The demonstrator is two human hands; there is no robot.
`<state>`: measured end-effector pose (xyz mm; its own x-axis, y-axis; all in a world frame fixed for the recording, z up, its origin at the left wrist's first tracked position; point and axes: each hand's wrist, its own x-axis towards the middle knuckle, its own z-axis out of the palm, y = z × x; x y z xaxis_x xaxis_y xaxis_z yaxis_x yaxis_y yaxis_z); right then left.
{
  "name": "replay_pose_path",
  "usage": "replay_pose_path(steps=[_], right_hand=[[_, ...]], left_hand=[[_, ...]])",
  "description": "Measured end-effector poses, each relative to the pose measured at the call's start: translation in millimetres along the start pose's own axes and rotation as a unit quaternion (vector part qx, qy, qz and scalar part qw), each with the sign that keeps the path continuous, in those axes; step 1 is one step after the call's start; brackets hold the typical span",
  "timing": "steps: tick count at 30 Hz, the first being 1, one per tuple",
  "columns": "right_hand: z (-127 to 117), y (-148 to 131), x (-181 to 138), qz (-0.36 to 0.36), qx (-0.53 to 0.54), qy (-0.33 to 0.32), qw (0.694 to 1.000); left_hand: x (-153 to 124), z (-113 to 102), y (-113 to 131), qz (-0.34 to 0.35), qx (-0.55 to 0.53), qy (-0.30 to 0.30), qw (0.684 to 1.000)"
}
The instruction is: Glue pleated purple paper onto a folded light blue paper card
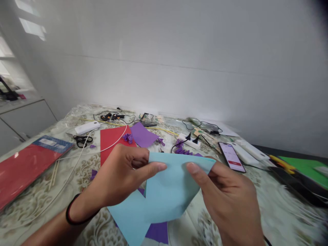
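Note:
A light blue sheet of paper (169, 191) is held up between both hands over the table. My left hand (120, 177) pinches its upper left part, thumb on the near face and fingers behind. At the upper right, my right hand (225, 194) grips the paper the same way, its thumb pressed near the top edge, which looks folded over. The lower part of the sheet spreads down to the left. Beneath it, a piece of purple paper (159, 232) shows on the table. The fingers behind the sheet are partly hidden.
Behind the hands lie red paper (110, 138), purple paper (143, 134) and crumpled purple pieces (128, 137). Black scissors (83, 140) and a red pack (23, 167) are at left. A power strip (189, 140), cables and a phone (231, 157) stand to the right.

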<state>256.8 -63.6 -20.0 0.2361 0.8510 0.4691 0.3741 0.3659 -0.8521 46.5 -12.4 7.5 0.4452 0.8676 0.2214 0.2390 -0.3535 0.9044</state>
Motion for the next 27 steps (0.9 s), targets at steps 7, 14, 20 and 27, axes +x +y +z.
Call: replay_pose_path(steps=[7, 14, 20, 27], right_hand=[[1, -3, 1, 0.013, -0.007, 0.004, 1.0], [6, 0, -1, 0.029, 0.023, 0.04, 0.999], [9, 18, 5, 0.052, 0.115, 0.183, 0.975], [8, 17, 9, 0.056, 0.178, 0.221, 0.957]], left_hand=[[0, 0, -3, -0.031, -0.014, -0.015, 0.999], [2, -1, -5, 0.008, 0.007, -0.011, 1.0], [1, 18, -14, 0.052, -0.062, 0.002, 0.997], [0, 33, -15, 0.13, 0.001, 0.101, 0.986]])
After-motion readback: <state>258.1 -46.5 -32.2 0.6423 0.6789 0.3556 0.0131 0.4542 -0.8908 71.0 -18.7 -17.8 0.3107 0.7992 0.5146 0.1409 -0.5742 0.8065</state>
